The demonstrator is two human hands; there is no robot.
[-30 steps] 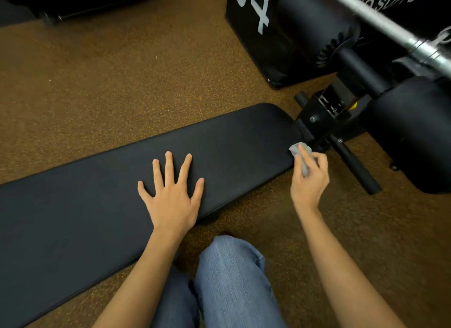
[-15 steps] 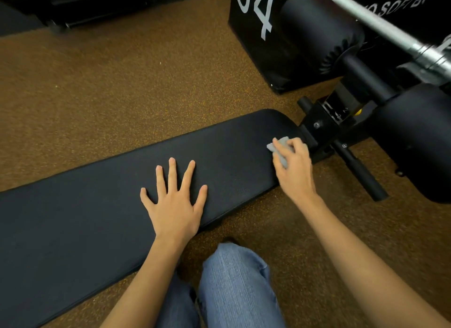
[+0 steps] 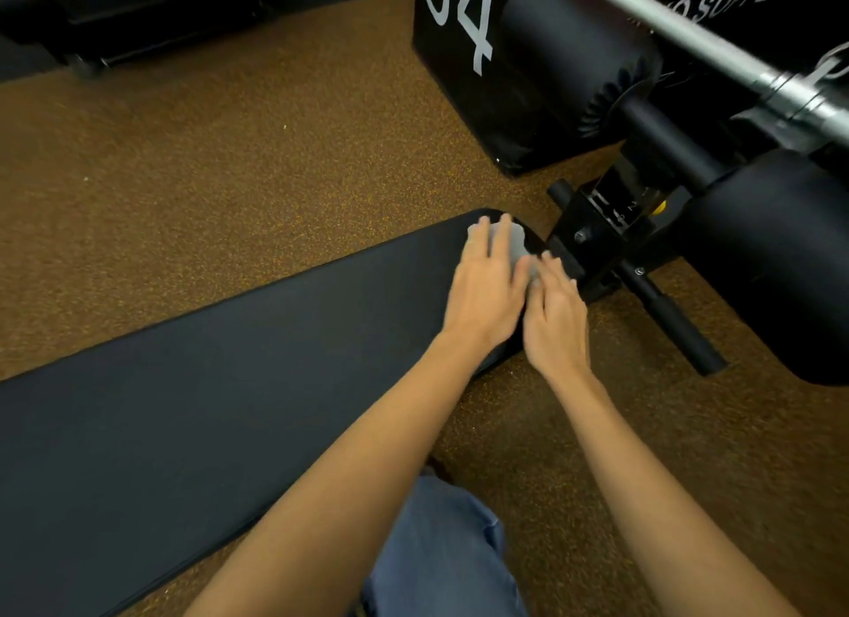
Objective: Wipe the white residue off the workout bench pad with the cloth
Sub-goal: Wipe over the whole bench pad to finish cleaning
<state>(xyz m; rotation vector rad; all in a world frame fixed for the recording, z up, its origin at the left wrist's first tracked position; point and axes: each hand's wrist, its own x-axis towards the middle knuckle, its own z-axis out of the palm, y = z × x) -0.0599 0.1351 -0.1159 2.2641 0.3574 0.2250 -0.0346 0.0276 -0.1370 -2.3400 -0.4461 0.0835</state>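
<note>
The long black bench pad point(image 3: 220, 387) runs from the lower left up to the right. At its far right end lies a small grey cloth point(image 3: 517, 249). My left hand point(image 3: 487, 295) is spread flat over the cloth, fingers pressing it onto the pad. My right hand point(image 3: 558, 327) sits just to the right, fingers loosely extended, with the tips touching the cloth's near edge. Both hands are a little blurred. I see no white residue on the visible pad; the patch under the hands is hidden.
The black bench bracket point(image 3: 597, 244) and a protruding bar point(image 3: 675, 327) sit right of the pad's end. Two black foam rollers point(image 3: 781, 267) and a steel barbell point(image 3: 735, 60) are at the right. A black box marked with white numerals point(image 3: 464, 65) stands behind. My jeans-clad knee point(image 3: 441, 547) is below.
My left hand left the middle of the pad and moved right onto the cloth. My right hand carried the cloth up onto the pad's end and now rests beside it.
</note>
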